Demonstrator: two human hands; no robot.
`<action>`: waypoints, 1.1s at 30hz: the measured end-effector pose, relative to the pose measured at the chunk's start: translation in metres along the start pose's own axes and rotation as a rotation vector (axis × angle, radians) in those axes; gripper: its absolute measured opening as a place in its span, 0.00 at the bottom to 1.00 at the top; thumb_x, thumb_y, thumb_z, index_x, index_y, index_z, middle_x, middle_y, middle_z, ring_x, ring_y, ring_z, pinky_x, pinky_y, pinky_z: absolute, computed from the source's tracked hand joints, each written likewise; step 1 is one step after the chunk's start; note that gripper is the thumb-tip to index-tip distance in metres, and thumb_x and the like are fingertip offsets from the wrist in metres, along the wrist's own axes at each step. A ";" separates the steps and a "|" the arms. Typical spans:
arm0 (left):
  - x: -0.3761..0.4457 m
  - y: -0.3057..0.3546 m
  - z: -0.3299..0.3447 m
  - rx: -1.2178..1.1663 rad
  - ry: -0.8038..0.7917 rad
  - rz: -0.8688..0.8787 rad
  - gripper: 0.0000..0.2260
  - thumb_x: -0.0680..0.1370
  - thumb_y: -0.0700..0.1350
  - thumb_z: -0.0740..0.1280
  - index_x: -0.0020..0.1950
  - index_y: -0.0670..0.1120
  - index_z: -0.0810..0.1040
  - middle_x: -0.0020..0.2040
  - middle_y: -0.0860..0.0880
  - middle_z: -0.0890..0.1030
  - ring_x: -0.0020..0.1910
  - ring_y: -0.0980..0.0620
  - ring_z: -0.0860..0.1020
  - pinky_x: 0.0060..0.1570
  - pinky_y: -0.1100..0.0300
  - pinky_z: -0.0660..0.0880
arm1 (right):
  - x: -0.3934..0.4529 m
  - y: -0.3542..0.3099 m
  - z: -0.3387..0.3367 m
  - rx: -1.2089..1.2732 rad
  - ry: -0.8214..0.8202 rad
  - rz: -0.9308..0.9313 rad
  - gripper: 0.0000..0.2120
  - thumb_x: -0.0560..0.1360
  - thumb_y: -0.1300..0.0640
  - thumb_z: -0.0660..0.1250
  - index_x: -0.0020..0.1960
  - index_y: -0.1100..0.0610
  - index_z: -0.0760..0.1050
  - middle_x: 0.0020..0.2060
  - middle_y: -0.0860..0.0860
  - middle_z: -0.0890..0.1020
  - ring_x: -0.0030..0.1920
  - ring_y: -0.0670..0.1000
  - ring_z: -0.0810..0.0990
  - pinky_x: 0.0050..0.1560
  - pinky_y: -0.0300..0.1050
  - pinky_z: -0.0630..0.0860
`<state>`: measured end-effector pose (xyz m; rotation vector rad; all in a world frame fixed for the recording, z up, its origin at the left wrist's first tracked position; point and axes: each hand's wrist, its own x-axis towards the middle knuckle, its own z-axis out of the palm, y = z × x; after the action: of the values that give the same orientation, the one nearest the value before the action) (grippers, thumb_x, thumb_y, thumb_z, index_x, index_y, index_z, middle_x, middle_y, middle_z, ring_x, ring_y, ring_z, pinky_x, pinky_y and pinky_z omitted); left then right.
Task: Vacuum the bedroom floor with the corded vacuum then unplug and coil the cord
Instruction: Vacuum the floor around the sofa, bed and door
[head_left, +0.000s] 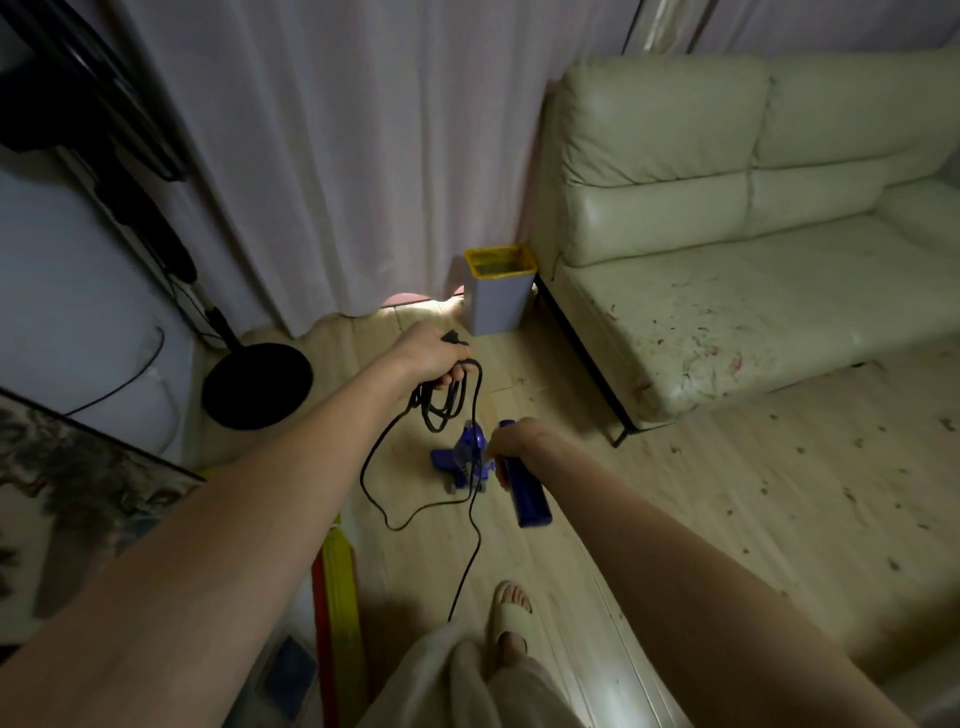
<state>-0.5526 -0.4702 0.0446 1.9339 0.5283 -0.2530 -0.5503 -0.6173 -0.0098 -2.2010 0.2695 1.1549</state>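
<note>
Cord half gathered, vacuum upright on the open strip of floor.

The cream sofa (737, 249) bounds the right, its front edge leaving littered wood floor (779, 509) open before it; curtains (322, 156) close the far side, with a yellow-rimmed bin (498, 296) at the sofa's corner. The purple vacuum (462, 460) stands mid-floor. The right hand (519, 441) grips its handle; the left hand (434, 353) clutches black cord (441, 405) loops, slack trailing down.

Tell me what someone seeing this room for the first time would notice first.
Probably the blue vacuum at centre floor, its handle gripped by the right hand, while the left hand holds up a bundle of black cord. Next, the cream sofa at right, with debris littering its seat.
</note>
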 end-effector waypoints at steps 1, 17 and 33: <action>-0.001 -0.002 0.001 0.009 -0.004 -0.005 0.10 0.80 0.43 0.64 0.44 0.40 0.80 0.28 0.51 0.76 0.25 0.57 0.70 0.25 0.68 0.71 | 0.004 0.002 0.000 0.014 0.007 0.025 0.09 0.77 0.62 0.66 0.55 0.65 0.72 0.45 0.58 0.80 0.44 0.54 0.81 0.53 0.45 0.79; 0.006 0.009 0.029 0.038 -0.058 -0.026 0.10 0.80 0.42 0.62 0.49 0.38 0.81 0.30 0.50 0.75 0.25 0.56 0.69 0.24 0.67 0.71 | -0.010 0.053 -0.043 -0.075 0.070 0.100 0.11 0.74 0.61 0.70 0.53 0.65 0.76 0.45 0.61 0.82 0.36 0.54 0.80 0.36 0.44 0.80; 0.032 0.013 0.029 0.004 -0.062 -0.037 0.10 0.80 0.41 0.62 0.53 0.35 0.79 0.23 0.53 0.76 0.20 0.58 0.68 0.22 0.68 0.70 | 0.024 0.049 -0.013 0.230 0.098 0.092 0.10 0.77 0.62 0.66 0.57 0.63 0.72 0.40 0.56 0.78 0.34 0.51 0.78 0.28 0.41 0.75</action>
<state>-0.5163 -0.4932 0.0303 1.9155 0.5231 -0.3366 -0.5492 -0.6604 -0.0450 -2.0622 0.5237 1.0103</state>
